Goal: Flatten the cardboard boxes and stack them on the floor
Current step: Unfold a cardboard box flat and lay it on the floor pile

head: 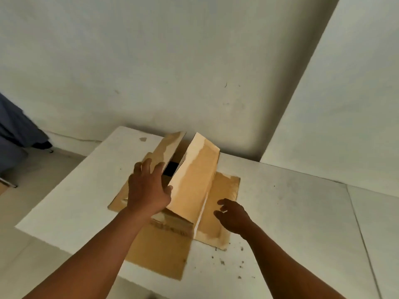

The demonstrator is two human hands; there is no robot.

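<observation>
Box point(172, 225): on counter point(302, 212), top open.
Left hand point(149, 190): fingers spread, pressing left flap point(170, 145).
Right hand point(233, 216): loose, empty, beside right flap point(194, 175).
Risk: one-sided push could slide box off counter.

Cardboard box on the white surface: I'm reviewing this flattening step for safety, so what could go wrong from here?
1. The left hand presses one raised panel of the cardboard box beside the open gap; if the panels fold suddenly, its fingers could be pinched.
2. The box sits on flat cardboard that seems to reach the white surface's near edge, and the right hand holds nothing, so a hard push might slide everything off.
</observation>
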